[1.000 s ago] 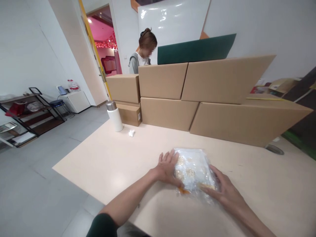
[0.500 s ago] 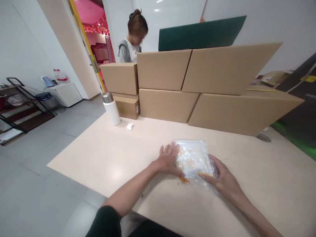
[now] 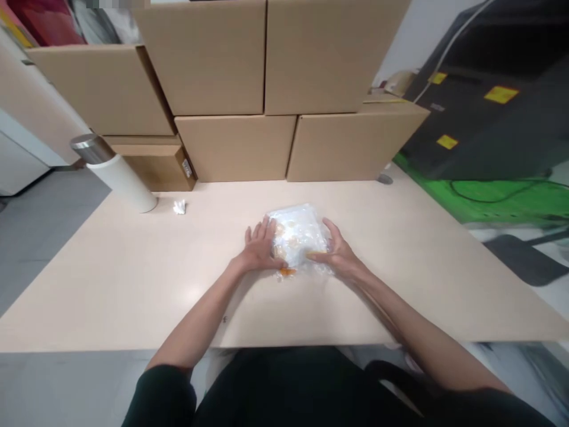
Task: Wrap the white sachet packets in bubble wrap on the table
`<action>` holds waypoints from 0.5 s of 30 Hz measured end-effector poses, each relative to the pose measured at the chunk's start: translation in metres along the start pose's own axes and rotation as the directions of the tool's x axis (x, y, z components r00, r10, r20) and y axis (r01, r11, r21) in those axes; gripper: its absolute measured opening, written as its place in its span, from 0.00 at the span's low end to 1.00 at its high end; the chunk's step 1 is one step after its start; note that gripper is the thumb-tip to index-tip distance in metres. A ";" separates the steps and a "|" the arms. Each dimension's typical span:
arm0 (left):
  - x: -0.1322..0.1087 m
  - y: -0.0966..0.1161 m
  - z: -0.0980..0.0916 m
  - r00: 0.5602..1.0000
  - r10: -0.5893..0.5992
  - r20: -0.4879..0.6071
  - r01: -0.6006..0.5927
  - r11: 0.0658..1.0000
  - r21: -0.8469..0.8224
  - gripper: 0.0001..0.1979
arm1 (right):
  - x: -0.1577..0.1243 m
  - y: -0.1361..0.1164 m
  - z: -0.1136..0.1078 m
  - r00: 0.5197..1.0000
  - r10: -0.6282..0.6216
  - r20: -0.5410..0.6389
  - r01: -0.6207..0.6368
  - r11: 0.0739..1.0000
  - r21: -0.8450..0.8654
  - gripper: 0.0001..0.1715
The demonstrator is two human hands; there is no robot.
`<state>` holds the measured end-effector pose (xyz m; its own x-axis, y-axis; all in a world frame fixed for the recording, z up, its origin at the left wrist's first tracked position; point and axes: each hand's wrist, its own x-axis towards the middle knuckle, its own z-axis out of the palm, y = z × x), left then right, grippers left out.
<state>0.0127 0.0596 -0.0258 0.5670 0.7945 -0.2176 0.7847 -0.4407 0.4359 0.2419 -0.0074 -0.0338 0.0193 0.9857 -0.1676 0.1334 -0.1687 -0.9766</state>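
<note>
A flat, whitish packet in clear, shiny plastic wrap (image 3: pixel 297 231) lies on the pale table, with a small orange patch at its near left corner. What is inside the wrap I cannot make out. Along the packet's left edge rests my left hand (image 3: pixel 259 249), fingers spread and thumb toward the near corner. My right hand (image 3: pixel 340 252) grips the right side, its thumb lying over the near right part and its fingers bent around the edge. Some fingertips are hidden by the plastic.
Stacked cardboard boxes (image 3: pixel 235 148) line the table's far side. A white flask with a metal lid (image 3: pixel 127 184) stands at the far left, beside a crumpled white tissue (image 3: pixel 179 206). A dark machine (image 3: pixel 480 112) stands beyond the right edge. Part of another person's clothing (image 3: pixel 95 24) shows behind the boxes.
My view has tilted down and turned right, so the packet appears nearer the middle. Both hands keep about the same places on it.
</note>
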 end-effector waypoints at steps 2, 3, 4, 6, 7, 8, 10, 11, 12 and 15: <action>0.000 0.000 -0.001 1.000 0.005 -0.002 -0.005 1.000 0.006 0.66 | 0.000 0.001 -0.003 0.997 -0.002 0.071 0.002 1.000 -0.009 0.75; 0.000 0.000 -0.002 1.000 0.007 -0.003 -0.007 1.000 0.012 0.66 | 0.000 0.002 -0.005 0.994 -0.016 0.106 0.020 0.999 -0.034 0.73; -0.001 0.000 -0.002 1.000 0.007 -0.004 -0.007 1.000 0.016 0.66 | 0.001 0.003 -0.008 0.991 -0.043 0.123 0.053 0.996 -0.074 0.71; -0.001 -0.001 -0.004 1.000 0.008 0.000 -0.008 1.000 0.021 0.65 | 0.001 0.005 -0.015 0.988 -0.121 0.092 0.139 0.964 -0.228 0.68; -0.002 -0.002 -0.006 1.000 0.011 0.003 -0.011 1.000 0.024 0.65 | 0.002 0.006 -0.019 0.984 -0.167 0.062 0.178 0.922 -0.343 0.68; -0.002 -0.004 -0.007 1.000 0.015 0.009 -0.015 0.999 0.028 0.64 | 0.003 0.007 -0.024 0.976 -0.210 0.052 0.210 0.860 -0.465 0.66; -0.002 -0.007 -0.010 0.999 0.023 0.027 -0.024 0.999 0.045 0.64 | 0.005 0.007 -0.034 0.959 -0.251 0.134 0.276 0.710 -0.647 0.60; -0.002 -0.009 -0.011 0.999 0.026 0.039 -0.028 0.998 0.055 0.65 | 0.006 0.006 -0.040 0.948 -0.235 0.216 0.318 0.653 -0.687 0.58; -0.002 -0.010 -0.012 0.998 0.027 0.051 -0.031 0.997 0.064 0.65 | 0.008 0.004 -0.045 0.932 -0.205 0.298 0.359 0.620 -0.698 0.57; -0.002 -0.014 -0.013 0.997 0.025 0.077 -0.031 0.996 0.083 0.67 | 0.013 -0.003 -0.059 0.885 -0.096 0.455 0.417 0.599 -0.684 0.58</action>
<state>-0.0024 0.0699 -0.0201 0.6040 0.7486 -0.2735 0.7847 -0.4986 0.3683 0.3001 0.0056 -0.0254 -0.4467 0.8872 -0.1158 0.7657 0.3121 -0.5624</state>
